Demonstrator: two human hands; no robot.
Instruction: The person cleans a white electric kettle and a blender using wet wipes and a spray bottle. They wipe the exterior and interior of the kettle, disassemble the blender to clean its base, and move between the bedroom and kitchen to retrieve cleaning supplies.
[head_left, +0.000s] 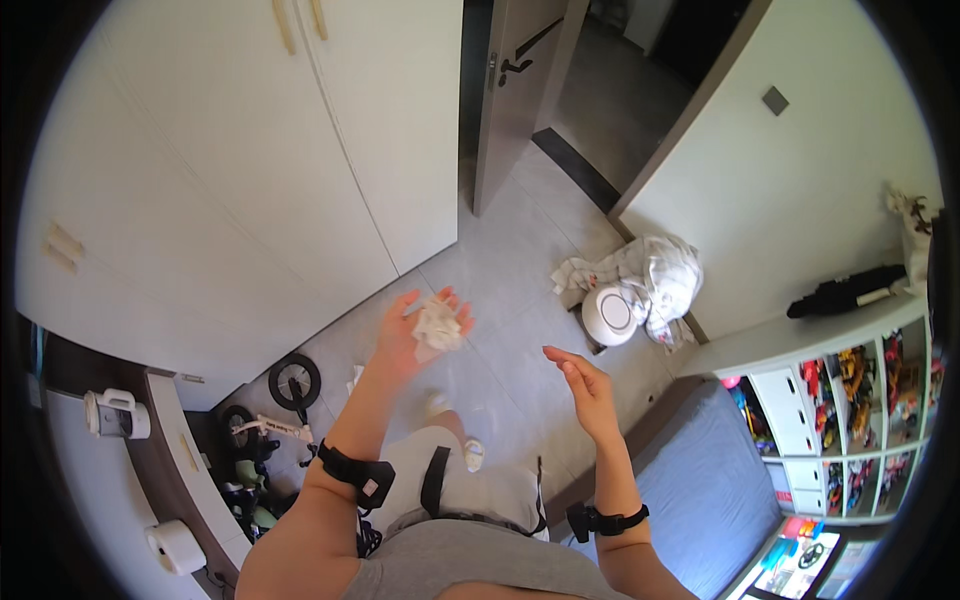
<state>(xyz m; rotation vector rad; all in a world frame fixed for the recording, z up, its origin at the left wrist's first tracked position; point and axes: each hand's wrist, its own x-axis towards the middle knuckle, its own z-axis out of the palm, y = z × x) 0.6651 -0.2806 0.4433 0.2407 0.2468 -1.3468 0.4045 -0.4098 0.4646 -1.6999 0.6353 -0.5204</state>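
Note:
My left hand (405, 337) is raised palm up in front of me, its fingers partly curled around a crumpled whitish wad (437, 324), perhaps tissue or cloth. The wad rests on the palm and fingers, and the hand is slightly blurred. To its right, my right hand (589, 394) is held in the air with nothing seen in it; the fingers are bent together and the thumb lies near them. Both forearms wear black straps with small devices.
A balance bike (281, 427) stands at lower left by white cabinets (225, 150). Ahead are an ajar door (517, 97), a round white appliance (609, 316) and a bundled checked cloth (667, 270). A blue-grey bed (697, 487) and toy shelves (847, 450) are at right.

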